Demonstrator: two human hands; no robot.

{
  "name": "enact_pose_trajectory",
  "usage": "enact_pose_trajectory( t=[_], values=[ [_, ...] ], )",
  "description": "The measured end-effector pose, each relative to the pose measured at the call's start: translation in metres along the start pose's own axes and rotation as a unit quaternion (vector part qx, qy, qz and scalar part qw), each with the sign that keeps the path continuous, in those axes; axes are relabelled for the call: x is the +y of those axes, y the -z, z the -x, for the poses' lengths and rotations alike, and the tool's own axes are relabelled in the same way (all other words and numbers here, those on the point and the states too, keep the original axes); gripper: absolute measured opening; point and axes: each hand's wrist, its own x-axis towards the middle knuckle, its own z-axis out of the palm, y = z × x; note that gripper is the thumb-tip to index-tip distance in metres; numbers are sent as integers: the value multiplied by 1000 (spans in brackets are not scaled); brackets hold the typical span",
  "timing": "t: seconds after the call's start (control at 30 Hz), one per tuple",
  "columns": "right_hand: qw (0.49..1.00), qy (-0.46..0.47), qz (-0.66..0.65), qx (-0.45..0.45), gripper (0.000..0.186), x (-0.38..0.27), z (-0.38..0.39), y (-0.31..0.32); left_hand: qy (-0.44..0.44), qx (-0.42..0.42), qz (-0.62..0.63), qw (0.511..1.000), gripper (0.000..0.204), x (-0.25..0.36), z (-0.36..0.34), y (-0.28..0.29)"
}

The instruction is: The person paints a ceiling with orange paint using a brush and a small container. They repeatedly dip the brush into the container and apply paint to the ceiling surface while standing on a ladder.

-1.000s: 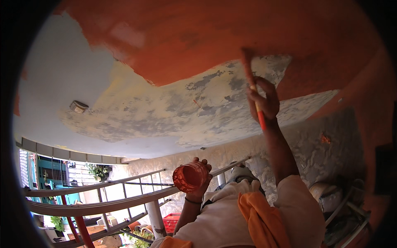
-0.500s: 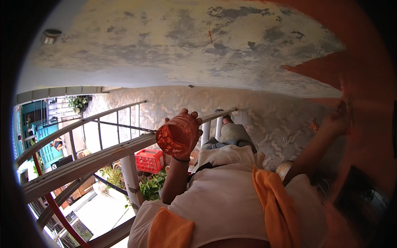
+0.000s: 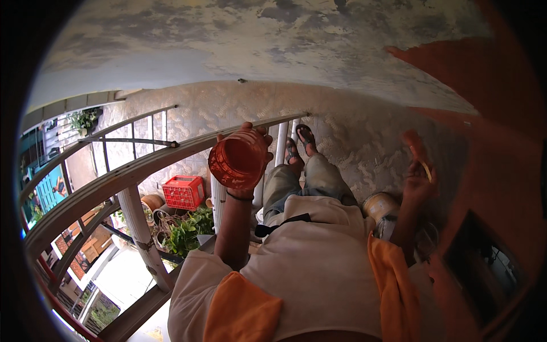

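Fingers of the left hand (image 3: 250, 137) clasp the round orange translucent plastic paint cup (image 3: 238, 159) raised at chest height, best kept level, while the right hand (image 3: 419, 174) pinches a thin paintbrush handle (image 3: 425, 169) beside the half-painted orange wall (image 3: 490, 74) beyond.

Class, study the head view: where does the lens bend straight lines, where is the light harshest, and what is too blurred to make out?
Head view: the railing bows toward the rim; sunlit ground at lower left washes out; the right hand is soft, its thin stick indistinct; the left hand and orange container are sharp.
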Motion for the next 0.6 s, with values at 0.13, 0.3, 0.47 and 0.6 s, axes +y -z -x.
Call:
enact_pose_trajectory(
  t=[0.13,0.3,0.47,0.6],
  values=[
    [999,39,16,27,39,-28,-36,39,-22,-8,-38,999,74,-9,12,19],
    [997,34,62,-7,41,-60,-95,104,-42,-19,-78,996,71,-33,14,57],
    [996,36,68,42,39,-95,-143,159,-42,-30,-95,994,63,-74,-26,140],
    [995,-10,48,-92,33,-87,-234,344,-37,-9,-152,988,50,-132,-80,229]
  ],
)
